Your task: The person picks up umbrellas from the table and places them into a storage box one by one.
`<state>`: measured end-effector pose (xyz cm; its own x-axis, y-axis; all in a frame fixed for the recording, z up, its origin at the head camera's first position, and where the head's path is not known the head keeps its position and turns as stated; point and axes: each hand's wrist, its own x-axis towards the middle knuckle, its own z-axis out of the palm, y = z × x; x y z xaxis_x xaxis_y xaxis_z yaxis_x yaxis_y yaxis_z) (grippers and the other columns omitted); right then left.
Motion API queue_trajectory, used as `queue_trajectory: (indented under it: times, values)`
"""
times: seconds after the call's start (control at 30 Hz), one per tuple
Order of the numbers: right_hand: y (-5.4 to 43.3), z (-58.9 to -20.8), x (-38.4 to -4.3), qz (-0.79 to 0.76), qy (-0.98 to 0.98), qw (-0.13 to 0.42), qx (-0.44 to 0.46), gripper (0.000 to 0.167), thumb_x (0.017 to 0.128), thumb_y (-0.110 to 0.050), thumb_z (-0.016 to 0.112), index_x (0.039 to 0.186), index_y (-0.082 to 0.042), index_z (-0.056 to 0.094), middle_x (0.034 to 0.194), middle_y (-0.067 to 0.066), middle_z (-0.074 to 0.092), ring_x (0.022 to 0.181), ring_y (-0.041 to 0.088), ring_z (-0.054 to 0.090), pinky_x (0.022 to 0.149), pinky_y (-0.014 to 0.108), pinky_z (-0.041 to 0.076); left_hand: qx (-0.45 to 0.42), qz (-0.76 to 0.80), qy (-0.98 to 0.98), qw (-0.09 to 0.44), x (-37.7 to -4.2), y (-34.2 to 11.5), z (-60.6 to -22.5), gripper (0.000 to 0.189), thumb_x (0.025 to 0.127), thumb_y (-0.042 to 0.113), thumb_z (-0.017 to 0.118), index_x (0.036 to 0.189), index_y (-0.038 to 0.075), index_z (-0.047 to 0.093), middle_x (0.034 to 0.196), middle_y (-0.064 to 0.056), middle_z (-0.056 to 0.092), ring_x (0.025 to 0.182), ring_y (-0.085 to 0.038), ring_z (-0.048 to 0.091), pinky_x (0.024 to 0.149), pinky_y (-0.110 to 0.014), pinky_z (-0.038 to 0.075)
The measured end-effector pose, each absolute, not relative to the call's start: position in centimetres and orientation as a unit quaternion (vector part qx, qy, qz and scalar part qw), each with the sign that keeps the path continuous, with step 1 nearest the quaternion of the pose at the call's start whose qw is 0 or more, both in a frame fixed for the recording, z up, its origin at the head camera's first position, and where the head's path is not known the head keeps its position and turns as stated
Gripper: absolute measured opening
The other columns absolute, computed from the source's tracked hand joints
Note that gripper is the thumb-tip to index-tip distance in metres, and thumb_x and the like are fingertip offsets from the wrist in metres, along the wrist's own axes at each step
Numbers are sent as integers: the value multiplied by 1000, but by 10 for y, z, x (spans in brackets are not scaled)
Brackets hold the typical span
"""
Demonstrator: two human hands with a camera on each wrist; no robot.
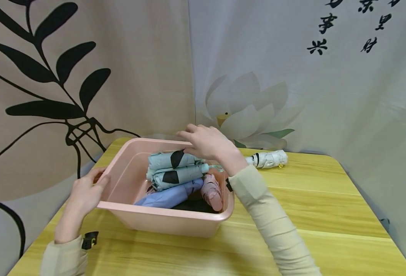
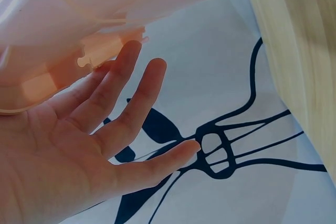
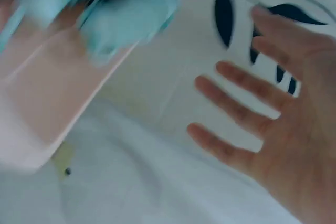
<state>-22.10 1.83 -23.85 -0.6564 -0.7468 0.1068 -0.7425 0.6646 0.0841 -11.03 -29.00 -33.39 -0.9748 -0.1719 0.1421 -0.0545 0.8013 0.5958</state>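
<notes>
A pink plastic bin (image 1: 165, 220) stands on the table with several folded umbrellas inside. Two light teal umbrellas with dark patches, one the upper teal umbrella (image 1: 165, 160), lie above a blue umbrella (image 1: 175, 194). A pink umbrella (image 1: 211, 191) leans at the bin's right end. My left hand (image 1: 85, 191) holds the bin's left rim, thumb on top and fingers (image 2: 113, 95) spread out below it. Over the far right rim, my right hand (image 1: 208, 142) hovers near the teal umbrellas; its fingers (image 3: 231, 103) are spread and it holds nothing.
A white folded umbrella (image 1: 270, 159) lies on the yellow wood table (image 1: 313, 214), right of the bin. Behind the table hangs a light curtain (image 1: 327, 107) with leaf, flower and character prints. Something black lies at the bin's bottom, partly hidden.
</notes>
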Motion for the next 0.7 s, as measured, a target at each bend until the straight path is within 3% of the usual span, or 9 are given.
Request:
queue_trajectory:
  times: [0.7]
  values:
    - [131,-315,-280,79,-954,114,265,41,94,-33,58,132,-16,55,123,9,59,105,32,61,80,49,51,62,-316,-943,89,-110,-291,-334,55,101,37,34,137,-4,43,127,-33,53,114,-49,51,89,-59,43]
